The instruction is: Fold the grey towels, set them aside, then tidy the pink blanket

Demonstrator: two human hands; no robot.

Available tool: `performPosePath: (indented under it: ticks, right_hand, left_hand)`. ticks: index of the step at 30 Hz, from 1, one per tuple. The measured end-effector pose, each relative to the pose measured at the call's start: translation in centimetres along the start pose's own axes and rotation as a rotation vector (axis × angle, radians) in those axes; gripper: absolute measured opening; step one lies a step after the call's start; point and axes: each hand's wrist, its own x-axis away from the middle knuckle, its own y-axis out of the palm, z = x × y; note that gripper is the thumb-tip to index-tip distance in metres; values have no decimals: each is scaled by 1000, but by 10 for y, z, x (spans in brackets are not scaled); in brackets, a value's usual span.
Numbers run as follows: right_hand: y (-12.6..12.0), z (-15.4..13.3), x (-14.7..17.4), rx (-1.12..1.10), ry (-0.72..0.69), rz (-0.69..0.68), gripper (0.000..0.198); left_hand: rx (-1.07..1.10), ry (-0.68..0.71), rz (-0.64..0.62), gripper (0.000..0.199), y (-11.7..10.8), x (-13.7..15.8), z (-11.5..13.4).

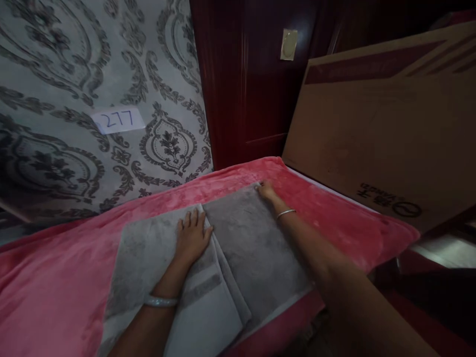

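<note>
A grey plush towel lies on a pink cover, its left part folded over in layers that end in a loose edge near the middle. A paler stripe and band cross the folded part near the front. My left hand rests flat on that folded part, fingers spread, close to the fold's far corner. At the towel's far right corner, my right hand pinches the edge between thumb and fingers. A bracelet circles each wrist.
The pink plush cover drapes over the table. Behind it stand a patterned wall with a paper marked 277 and a dark red door or panel. A large cardboard box leans along the right side.
</note>
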Motion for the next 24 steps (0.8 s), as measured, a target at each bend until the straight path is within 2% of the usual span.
performPosePath:
  ticks: [6,8,11,13,16,20,24]
  right_hand:
    - [8,10,1,87,55,16,7]
    - [0,7,2,96,55,-21,8]
    - [-21,0,6,112,78,-83,20]
    - [-36,-3,17,137,105,-109,24]
    - [-49,-4,42,198,140,-134,20]
    - [-50,-10,73,259,134,-119,22]
    - [-52,-23,86,263,144,-104,27]
  left_hand:
    - [13,-35,-40,63,1,-2,2]
    - [8,-38,-49,64,0,-2,3]
    - [1,-23,-43,62,-1,-3,3]
    - [-3,-18,-45,62,-2,-4,4]
    - [-20,-15,-62,64,-6,-6,6]
    - [-67,-24,-140,67,-16,-5,13]
    - [-114,-36,-167,67,-26,-1,19]
